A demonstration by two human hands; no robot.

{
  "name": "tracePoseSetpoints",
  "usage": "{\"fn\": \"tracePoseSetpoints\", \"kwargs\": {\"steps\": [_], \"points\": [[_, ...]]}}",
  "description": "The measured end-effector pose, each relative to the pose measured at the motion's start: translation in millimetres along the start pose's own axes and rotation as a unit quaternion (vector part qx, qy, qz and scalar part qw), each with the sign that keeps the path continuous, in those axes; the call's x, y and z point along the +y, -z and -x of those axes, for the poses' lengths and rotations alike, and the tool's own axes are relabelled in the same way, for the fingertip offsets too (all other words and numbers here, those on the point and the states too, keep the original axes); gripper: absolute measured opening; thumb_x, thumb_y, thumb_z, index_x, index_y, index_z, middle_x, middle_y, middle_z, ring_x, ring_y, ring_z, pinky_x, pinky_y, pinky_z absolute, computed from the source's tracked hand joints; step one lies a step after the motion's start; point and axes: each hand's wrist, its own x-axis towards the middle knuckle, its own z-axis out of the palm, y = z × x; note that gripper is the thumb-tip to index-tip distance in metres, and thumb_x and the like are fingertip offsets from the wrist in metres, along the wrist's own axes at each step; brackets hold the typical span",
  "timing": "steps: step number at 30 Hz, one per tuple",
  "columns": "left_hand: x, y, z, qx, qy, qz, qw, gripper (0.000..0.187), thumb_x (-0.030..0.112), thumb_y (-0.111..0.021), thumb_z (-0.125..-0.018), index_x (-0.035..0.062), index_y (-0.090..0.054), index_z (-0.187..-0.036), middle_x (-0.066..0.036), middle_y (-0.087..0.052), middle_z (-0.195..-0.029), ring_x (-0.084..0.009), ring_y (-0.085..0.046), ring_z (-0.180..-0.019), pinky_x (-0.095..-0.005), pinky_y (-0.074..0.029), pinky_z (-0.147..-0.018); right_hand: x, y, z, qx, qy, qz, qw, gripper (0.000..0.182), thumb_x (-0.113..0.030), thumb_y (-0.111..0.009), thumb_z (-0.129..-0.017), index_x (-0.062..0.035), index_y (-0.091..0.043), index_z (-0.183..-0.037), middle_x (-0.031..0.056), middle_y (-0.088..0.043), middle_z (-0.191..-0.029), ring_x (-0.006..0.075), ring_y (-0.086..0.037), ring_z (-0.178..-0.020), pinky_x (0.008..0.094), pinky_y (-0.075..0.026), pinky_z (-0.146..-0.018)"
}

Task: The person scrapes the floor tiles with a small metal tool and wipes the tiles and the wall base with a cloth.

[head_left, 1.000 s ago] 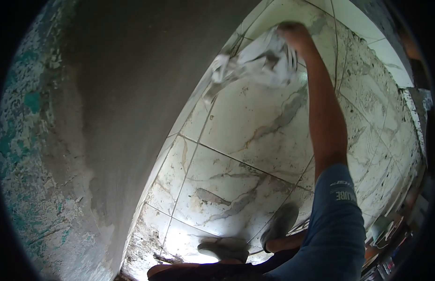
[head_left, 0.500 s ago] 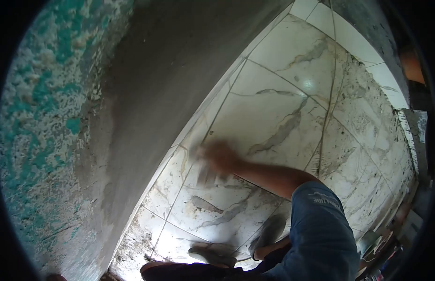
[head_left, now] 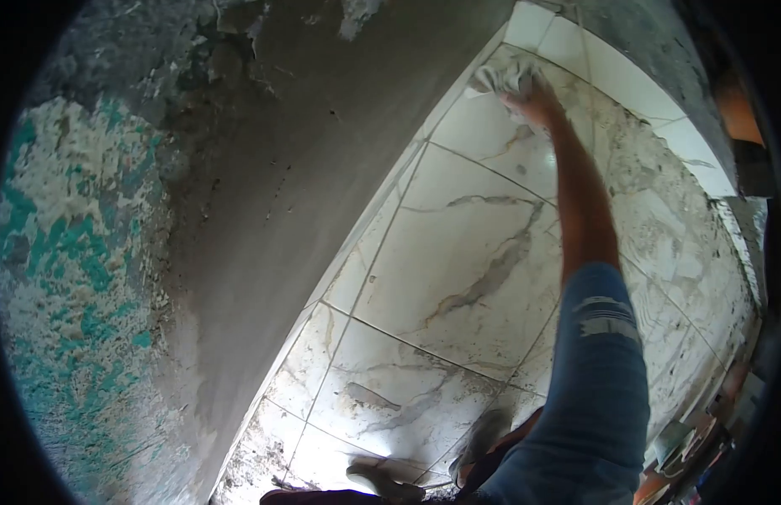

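Observation:
My right hand (head_left: 535,103) is stretched far out over the floor, its fingers pressed on a crumpled pale cloth (head_left: 506,77). The cloth lies against the marble-patterned floor tiles (head_left: 483,244) in the far corner, beside the white skirting tiles. Grey veins and brown dirt mark the tiles. My left hand is not in view.
On the left rises a grey plastered wall (head_left: 264,185) with peeling green paint. A cord (head_left: 589,63) hangs or lies near the far corner. My shoes (head_left: 382,481) show at the bottom. Assorted items (head_left: 689,446) stand at the lower right. Part of a person shows at the right edge.
My right hand has moved from the middle of the floor to the far corner, and my arm is now extended. The cloth shows clearly now, and the view has shifted slightly.

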Motion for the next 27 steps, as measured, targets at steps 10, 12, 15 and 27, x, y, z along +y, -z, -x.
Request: {"fn": "tracePoseSetpoints", "kwargs": {"steps": [10,12,15,27], "points": [[-35.2,-2.1,18.0,-0.01,-0.061,-0.016,0.998,0.037,0.033,-0.056,-0.095,-0.0041,-0.059,-0.102,-0.017,-0.061,-0.082,-0.0337,-0.062,-0.072,-0.0431,-0.054,-0.064,-252.7,-123.6,287.8,0.029,0.155,-0.246,0.956,0.03,-0.019,-0.056,-0.087,-0.01,-0.064,-0.115,0.014,-0.056,-0.131,0.0329,-0.045,-0.127,0.0508,-0.03,-0.109],[-42.2,-1.7,24.8,-0.009,-0.067,-0.011,0.998,0.037,0.032,-0.056,-0.095,-0.0041,-0.06,-0.101,-0.016,-0.061,-0.08,-0.0337,-0.063,-0.07,-0.0426,-0.055,-0.063,-309.1,-95.2,370.2,-0.26,0.381,-0.31,0.831,0.027,-0.02,-0.064,-0.084,-0.0212,-0.068,-0.11,0.0062,-0.062,-0.121,0.0304,-0.056,-0.115,0.0466,-0.038,-0.103],[-46.6,-1.6,42.6,0.014,-0.036,0.019,0.999,0.027,0.027,-0.058,-0.094,0.0009,-0.062,-0.101,-0.016,-0.062,-0.077,-0.0329,-0.065,-0.068,-0.0407,-0.058,-0.065,-343.3,-9.5,355.9,-0.486,0.316,-0.402,0.708,0.037,-0.026,-0.068,-0.085,-0.0152,-0.063,-0.12,0.0071,-0.066,-0.113,0.0247,-0.061,-0.106,0.0435,-0.045,-0.096],[-38.9,6.8,27.2,0.0,-0.011,0.033,0.999,0.023,0.022,-0.061,-0.09,0.0021,-0.062,-0.101,-0.016,-0.063,-0.082,-0.0323,-0.064,-0.074,-0.04,-0.057,-0.068,43.0,-8.8,169.6,0.048,0.102,0.145,0.983,0.05,-0.036,-0.065,-0.087,-0.0012,-0.058,-0.122,0.0212,-0.056,-0.128,0.0411,-0.049,-0.121,0.0516,-0.04,-0.096]]}}
